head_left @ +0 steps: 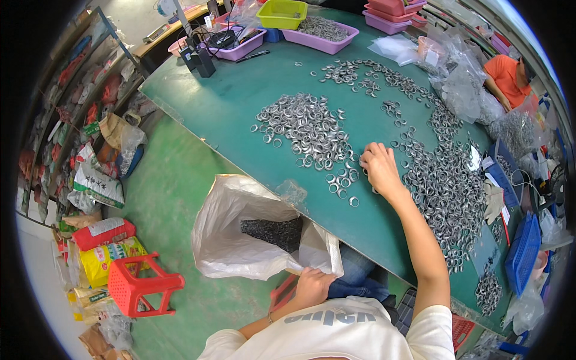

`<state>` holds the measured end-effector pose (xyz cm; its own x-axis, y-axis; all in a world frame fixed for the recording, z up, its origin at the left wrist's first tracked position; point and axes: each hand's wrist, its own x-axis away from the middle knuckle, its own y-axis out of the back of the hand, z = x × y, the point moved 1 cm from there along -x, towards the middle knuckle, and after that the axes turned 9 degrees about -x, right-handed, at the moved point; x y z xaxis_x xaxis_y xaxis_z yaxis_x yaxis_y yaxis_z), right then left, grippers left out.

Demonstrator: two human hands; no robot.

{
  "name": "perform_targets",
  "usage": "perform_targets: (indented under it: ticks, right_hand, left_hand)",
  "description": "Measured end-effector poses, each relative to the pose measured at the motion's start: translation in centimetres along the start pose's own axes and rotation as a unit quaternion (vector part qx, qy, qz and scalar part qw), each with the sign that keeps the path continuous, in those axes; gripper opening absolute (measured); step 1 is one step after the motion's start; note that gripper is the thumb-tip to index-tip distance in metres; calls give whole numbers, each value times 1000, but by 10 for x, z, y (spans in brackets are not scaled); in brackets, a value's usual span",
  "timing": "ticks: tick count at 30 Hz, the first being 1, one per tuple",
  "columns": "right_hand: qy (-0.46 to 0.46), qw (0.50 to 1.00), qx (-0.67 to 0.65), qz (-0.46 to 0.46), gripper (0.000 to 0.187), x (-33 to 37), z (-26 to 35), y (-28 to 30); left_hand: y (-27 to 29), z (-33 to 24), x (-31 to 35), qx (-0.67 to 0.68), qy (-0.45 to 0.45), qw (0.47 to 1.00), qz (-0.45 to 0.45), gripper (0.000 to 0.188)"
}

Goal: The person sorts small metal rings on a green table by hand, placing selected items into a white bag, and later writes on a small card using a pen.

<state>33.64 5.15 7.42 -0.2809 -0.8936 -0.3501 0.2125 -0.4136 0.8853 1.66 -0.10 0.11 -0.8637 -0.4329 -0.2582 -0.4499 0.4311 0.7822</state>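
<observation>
My left hand (313,285) is closed on the rim of a white sack (219,240), which gapes beside the table edge. Inside the sack lies a dark mass of small pieces (272,233), too fine to make out. On the green table my right hand (380,166) reaches forward, its fingers bent down and drawn together at some metal rings, partly hidden beneath them. A heap of silvery metal rings (309,129) is just left of that hand. To its right spreads a larger bank of metal rings (447,192).
A crumpled clear bag (291,192) sits at the table edge by the sack. Purple tray (321,39) and green basket (282,13) stand at the back. A red stool (141,285) is on the left floor. A person in orange (507,78) is at far right.
</observation>
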Motion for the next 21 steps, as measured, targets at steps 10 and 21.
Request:
perform_targets:
  ticks: [10,21]
  right_hand:
    - [-55,881,-465,74,10,32,87,2]
    - [-39,999,31,-14,11,9,3,-11]
  left_hand:
    - [-1,2,1,-6,5,1000,15,9]
    - [0,2,1,2,2,1000,14,9]
